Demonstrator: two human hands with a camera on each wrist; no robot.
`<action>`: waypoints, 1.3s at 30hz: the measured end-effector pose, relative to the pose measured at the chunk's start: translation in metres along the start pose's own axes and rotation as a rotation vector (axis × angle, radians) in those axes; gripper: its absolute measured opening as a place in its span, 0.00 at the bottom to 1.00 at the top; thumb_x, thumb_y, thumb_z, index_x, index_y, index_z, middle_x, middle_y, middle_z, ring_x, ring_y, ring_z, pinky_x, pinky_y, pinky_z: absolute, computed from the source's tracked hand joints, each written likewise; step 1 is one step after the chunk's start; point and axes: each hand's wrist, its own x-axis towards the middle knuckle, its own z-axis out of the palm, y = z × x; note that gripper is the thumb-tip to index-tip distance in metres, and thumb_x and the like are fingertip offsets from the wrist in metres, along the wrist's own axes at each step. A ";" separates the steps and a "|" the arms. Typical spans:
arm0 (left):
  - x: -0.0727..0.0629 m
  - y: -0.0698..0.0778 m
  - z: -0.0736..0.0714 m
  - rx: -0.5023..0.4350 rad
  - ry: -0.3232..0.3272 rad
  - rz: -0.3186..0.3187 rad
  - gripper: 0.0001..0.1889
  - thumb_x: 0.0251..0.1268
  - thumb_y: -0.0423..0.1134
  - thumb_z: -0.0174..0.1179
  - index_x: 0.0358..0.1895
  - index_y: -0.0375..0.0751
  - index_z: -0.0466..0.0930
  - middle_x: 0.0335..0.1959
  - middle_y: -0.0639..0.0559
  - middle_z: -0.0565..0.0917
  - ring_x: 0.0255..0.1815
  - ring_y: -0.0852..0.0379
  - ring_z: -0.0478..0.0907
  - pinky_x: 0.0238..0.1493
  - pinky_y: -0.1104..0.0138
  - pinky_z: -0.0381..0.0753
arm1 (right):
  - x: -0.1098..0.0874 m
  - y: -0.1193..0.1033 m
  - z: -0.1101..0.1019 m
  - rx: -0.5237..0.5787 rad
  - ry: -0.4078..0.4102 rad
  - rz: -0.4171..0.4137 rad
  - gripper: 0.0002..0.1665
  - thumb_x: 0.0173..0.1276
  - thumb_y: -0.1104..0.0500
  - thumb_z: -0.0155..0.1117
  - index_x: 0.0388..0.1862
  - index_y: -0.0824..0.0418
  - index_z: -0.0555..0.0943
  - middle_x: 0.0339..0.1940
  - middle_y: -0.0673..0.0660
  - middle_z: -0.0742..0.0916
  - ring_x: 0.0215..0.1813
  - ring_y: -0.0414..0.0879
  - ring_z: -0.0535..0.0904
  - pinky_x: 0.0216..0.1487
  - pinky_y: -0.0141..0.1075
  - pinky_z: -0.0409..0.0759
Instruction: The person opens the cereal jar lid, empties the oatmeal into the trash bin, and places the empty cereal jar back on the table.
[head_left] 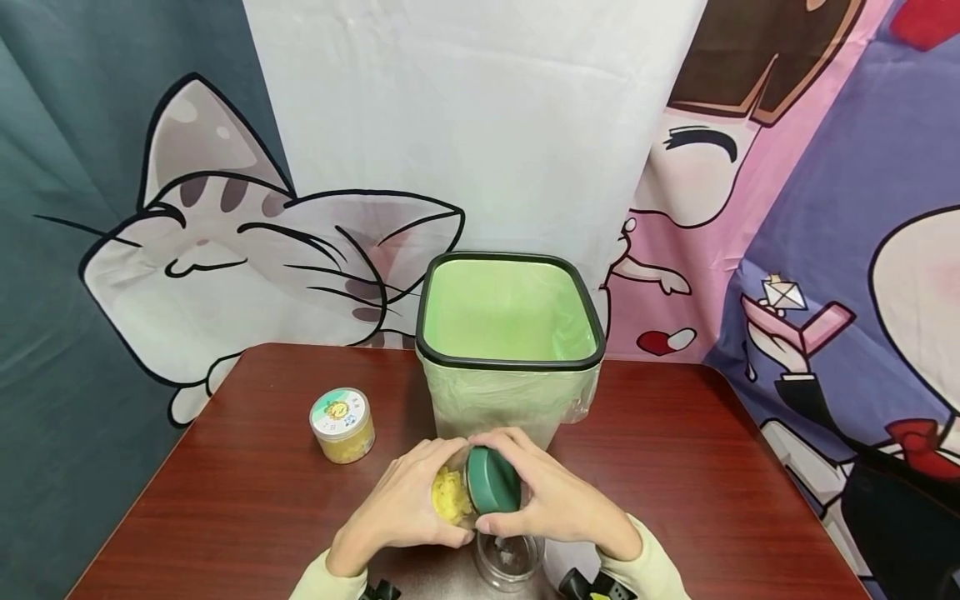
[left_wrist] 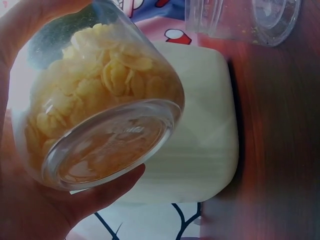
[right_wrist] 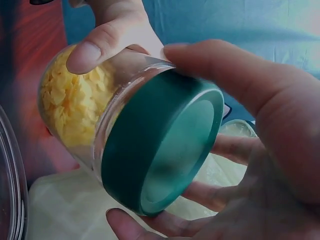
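A clear jar [left_wrist: 105, 85] of yellow flakes, with a green lid [right_wrist: 150, 140] on it, is held tilted on its side between my hands. My left hand [head_left: 401, 507] grips the jar's body, its thumb lying along the wall in the right wrist view. Around the lid curl the fingers of my right hand [head_left: 558, 500], with the thumb on the near side. Just below the hands in the head view stands an uncovered clear jar [head_left: 510, 562], partly hidden by the right hand.
A light green bin [head_left: 510, 392] with a black rim and a plastic liner stands behind the hands. To the left is a tub [head_left: 343, 425] with a printed lid and yellow contents. A whitish flat thing [head_left: 567, 557] lies beside the clear jar. Everything stands on a brown table [head_left: 232, 483].
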 end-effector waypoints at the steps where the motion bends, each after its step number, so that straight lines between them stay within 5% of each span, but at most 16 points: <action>1: 0.000 0.000 0.000 0.000 0.003 0.002 0.45 0.20 0.59 0.72 0.56 0.58 0.69 0.42 0.71 0.73 0.39 0.68 0.69 0.32 0.71 0.73 | 0.000 0.000 0.000 0.008 -0.003 0.021 0.46 0.51 0.39 0.68 0.66 0.47 0.60 0.58 0.44 0.68 0.54 0.37 0.69 0.50 0.34 0.73; 9: 0.001 0.001 -0.001 0.004 0.007 -0.005 0.44 0.19 0.59 0.73 0.54 0.59 0.70 0.41 0.71 0.73 0.38 0.68 0.68 0.31 0.71 0.72 | -0.002 -0.001 0.001 0.053 -0.024 0.163 0.51 0.50 0.35 0.66 0.68 0.52 0.56 0.55 0.47 0.70 0.50 0.39 0.70 0.47 0.34 0.73; 21: 0.000 0.001 -0.001 -0.019 -0.013 -0.016 0.44 0.20 0.58 0.73 0.54 0.59 0.69 0.41 0.71 0.73 0.38 0.68 0.68 0.31 0.72 0.72 | -0.001 0.000 0.003 0.065 -0.030 0.197 0.48 0.51 0.34 0.65 0.66 0.49 0.58 0.52 0.46 0.71 0.48 0.38 0.71 0.46 0.33 0.73; 31: 0.000 0.002 -0.002 -0.012 -0.015 -0.018 0.44 0.20 0.59 0.73 0.55 0.59 0.69 0.42 0.72 0.73 0.39 0.69 0.68 0.32 0.71 0.72 | -0.001 0.002 0.002 -0.002 0.004 0.032 0.44 0.50 0.39 0.68 0.64 0.48 0.62 0.53 0.44 0.70 0.48 0.37 0.71 0.46 0.32 0.74; 39: 0.000 0.002 -0.002 -0.007 -0.011 -0.012 0.44 0.20 0.59 0.73 0.55 0.59 0.69 0.42 0.71 0.73 0.39 0.68 0.68 0.32 0.71 0.73 | 0.000 0.004 0.002 0.002 -0.001 -0.001 0.45 0.49 0.42 0.70 0.63 0.50 0.63 0.54 0.42 0.69 0.49 0.36 0.70 0.47 0.32 0.73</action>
